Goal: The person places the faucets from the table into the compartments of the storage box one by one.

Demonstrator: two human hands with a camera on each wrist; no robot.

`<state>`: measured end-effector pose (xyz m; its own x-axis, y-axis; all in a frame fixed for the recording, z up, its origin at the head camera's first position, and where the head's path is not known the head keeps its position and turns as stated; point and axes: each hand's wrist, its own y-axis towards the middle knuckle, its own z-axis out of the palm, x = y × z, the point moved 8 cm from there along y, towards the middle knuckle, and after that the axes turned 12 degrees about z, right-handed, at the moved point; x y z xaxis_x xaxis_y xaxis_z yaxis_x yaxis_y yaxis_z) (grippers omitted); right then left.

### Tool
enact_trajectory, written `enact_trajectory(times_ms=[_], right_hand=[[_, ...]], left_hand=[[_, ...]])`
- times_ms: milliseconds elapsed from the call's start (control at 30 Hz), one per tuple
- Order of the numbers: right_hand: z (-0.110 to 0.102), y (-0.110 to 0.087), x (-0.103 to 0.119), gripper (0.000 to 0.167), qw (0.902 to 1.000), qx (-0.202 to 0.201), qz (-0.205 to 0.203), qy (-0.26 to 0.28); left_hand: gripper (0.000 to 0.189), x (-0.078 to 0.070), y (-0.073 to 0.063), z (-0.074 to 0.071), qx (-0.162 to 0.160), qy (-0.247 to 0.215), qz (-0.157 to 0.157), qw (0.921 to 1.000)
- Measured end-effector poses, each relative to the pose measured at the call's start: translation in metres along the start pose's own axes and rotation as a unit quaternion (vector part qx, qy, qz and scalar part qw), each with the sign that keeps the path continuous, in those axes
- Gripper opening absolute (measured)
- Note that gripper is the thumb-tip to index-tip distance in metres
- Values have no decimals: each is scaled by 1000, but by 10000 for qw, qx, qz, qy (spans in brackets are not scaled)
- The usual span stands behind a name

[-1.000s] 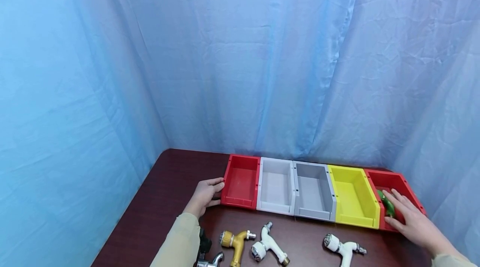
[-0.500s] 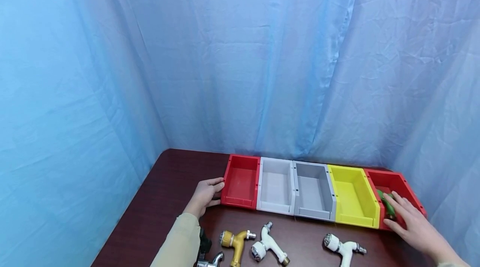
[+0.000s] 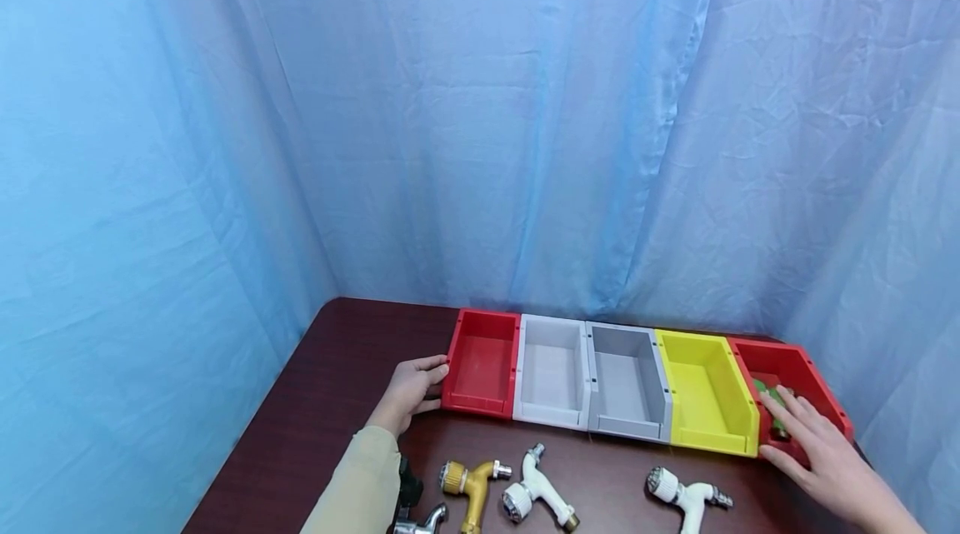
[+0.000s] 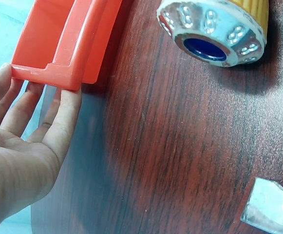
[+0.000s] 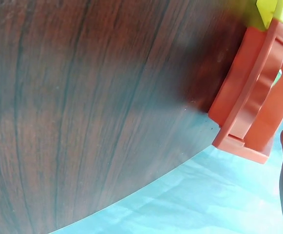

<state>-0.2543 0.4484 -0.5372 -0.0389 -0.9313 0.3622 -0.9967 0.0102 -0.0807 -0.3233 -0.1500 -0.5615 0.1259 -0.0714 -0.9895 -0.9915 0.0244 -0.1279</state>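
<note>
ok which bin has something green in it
The red bin at the right end, by the right hand: a green item shows inside. The left-end red bin, white bin, grey bin and yellow bin show nothing green.

This looks like a small, screened-off work corner; whether it lies inside a lab, a workshop or some other room cannot be told. Pale blue cloth (image 3: 480, 126) hangs in folds behind a bench (image 3: 360, 351) and along both its sides. The bench has a dark reddish, wood-grained top with a rounded corner. Five plastic bins (image 3: 591, 380) in red, white, grey and yellow stand there in a row, and loose taps (image 3: 542, 486) lie before them, more like a workplace than a home.
</note>
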Motion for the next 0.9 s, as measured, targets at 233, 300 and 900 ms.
enact_trajectory(times_ms=[233, 300, 900], right_hand=[[4, -6, 15, 97, 9998, -144, -165, -18], [6, -9, 19, 96, 9994, -224, -230, -122], [23, -32, 49, 98, 9977, -202, -628, -128]], left_hand=[[49, 0, 0, 0, 25, -3, 17, 10000], [49, 0, 1, 0, 24, -13, 21, 10000], [51, 1, 1, -1, 89, -40, 31, 9999]])
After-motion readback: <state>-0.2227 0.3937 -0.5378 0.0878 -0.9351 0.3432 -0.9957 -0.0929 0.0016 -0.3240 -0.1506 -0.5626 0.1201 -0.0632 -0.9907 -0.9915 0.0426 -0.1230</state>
